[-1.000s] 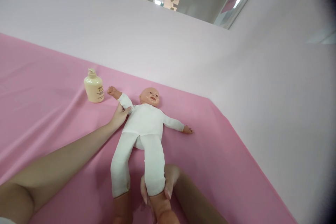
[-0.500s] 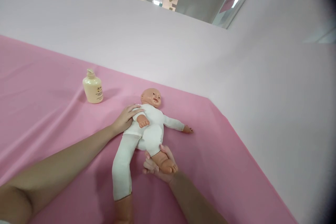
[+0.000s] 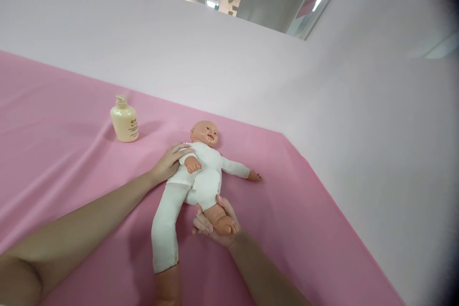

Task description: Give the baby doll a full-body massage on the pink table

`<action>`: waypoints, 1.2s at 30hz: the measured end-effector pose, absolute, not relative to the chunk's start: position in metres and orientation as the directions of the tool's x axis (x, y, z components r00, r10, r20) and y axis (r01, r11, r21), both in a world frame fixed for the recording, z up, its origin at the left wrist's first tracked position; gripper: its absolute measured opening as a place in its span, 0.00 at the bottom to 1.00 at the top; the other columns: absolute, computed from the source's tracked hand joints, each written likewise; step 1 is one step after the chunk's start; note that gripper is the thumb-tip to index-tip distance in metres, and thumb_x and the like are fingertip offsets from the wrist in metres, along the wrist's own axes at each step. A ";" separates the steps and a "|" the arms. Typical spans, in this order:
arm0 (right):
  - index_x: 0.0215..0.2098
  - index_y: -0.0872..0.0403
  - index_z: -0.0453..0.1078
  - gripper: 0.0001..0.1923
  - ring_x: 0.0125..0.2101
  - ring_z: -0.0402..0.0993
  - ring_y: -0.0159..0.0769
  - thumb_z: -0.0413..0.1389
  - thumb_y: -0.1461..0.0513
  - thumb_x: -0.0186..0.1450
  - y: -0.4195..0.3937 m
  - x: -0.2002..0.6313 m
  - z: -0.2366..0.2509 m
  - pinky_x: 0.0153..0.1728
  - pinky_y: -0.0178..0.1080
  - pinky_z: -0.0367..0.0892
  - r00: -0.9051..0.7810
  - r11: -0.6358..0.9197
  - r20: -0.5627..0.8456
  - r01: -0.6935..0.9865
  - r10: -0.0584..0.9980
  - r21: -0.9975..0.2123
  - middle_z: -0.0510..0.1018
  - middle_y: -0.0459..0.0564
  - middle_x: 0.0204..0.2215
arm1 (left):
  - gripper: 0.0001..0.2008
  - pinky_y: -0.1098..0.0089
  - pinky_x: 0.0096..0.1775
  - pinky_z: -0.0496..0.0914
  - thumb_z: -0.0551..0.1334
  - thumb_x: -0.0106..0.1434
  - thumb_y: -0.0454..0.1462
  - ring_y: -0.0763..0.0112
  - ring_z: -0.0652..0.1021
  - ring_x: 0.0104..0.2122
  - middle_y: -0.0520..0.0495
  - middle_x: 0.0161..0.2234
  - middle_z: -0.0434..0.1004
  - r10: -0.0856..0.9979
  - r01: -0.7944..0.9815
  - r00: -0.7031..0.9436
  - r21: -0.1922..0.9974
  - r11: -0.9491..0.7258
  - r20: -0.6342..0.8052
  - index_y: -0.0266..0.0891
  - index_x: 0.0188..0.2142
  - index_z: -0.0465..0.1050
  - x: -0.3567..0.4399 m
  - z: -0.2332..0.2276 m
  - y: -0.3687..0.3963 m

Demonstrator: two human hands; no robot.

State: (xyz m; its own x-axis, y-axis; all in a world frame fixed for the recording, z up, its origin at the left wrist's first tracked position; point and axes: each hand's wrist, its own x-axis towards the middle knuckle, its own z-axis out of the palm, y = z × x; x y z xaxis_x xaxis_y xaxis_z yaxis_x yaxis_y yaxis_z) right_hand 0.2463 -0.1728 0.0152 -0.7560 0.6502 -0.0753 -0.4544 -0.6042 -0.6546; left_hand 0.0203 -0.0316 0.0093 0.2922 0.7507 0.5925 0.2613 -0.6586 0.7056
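The head view is the only view. The baby doll (image 3: 201, 172) lies face up on the pink sheet (image 3: 304, 229), a little below the middle of the frame. The foot of its straight leg is cut off by the bottom edge at 6 o'clock, and both of the person's forearms run out of the frame there too. The right edge of the picture is dark and blurred. The print on the cream lotion bottle (image 3: 124, 122) is too small to read.

The doll's long axis runs from its head at about 1 o'clock down to the straight leg at about 7 o'clock. One arm is laid across its chest; the other stretches out toward 4 o'clock. The second leg is folded up, its bare foot raised.

The left hand (image 3: 168, 162) lies flat on the doll's shoulder and upper arm, fingers spread, not closed around anything. The right hand (image 3: 211, 222) cups the folded leg from beneath, fingers curled about the ankle and foot.

The bottle stands upright at 10 o'clock from the doll, well apart. A pale wall (image 3: 222, 57) rises behind the sheet.
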 end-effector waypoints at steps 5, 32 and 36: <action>0.40 0.60 0.70 0.36 0.22 0.69 0.34 0.58 0.37 0.51 -0.176 0.245 0.002 0.33 0.41 0.66 -0.883 -0.584 0.012 -0.322 0.470 -0.745 0.76 0.50 0.21 | 0.18 0.54 0.61 0.62 0.61 0.60 0.37 0.58 0.73 0.55 0.44 0.53 0.76 0.802 0.199 0.194 0.778 -0.596 0.565 0.44 0.51 0.74 0.023 0.009 -0.030; 0.43 0.61 0.76 0.32 0.43 0.80 0.42 0.75 0.54 0.44 -0.173 0.241 0.013 0.45 0.35 0.72 -0.984 -0.472 -0.174 0.167 -0.031 -0.866 0.82 0.55 0.39 | 0.22 0.58 0.49 0.66 0.70 0.49 0.42 0.60 0.75 0.42 0.47 0.39 0.76 0.967 -0.246 -0.205 0.949 -0.200 0.151 0.39 0.42 0.69 0.020 0.005 -0.018; 0.41 0.61 0.76 0.32 0.49 0.78 0.47 0.76 0.56 0.40 -0.169 0.243 0.006 0.47 0.37 0.72 -0.989 -0.465 -0.128 0.149 -0.077 -0.873 0.81 0.58 0.43 | 0.22 0.58 0.50 0.67 0.69 0.50 0.42 0.59 0.76 0.44 0.45 0.41 0.76 0.965 -0.190 -0.216 0.963 -0.193 0.150 0.39 0.44 0.68 0.020 0.005 -0.020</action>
